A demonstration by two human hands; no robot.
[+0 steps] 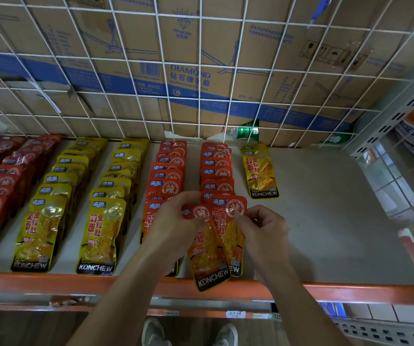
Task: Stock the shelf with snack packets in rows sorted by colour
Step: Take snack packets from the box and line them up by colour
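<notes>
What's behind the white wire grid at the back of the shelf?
Behind the wire grid stand brown cardboard boxes printed DIAMOND with ceiling-fan drawings. A green-labelled bottle peeks through a torn gap low down. What is inside the boxes or behind them is covered.

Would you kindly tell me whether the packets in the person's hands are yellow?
No, the left hand and right hand both hold orange packets, at the front of an orange row.

dim even light, wide-angle bending at edges
</notes>
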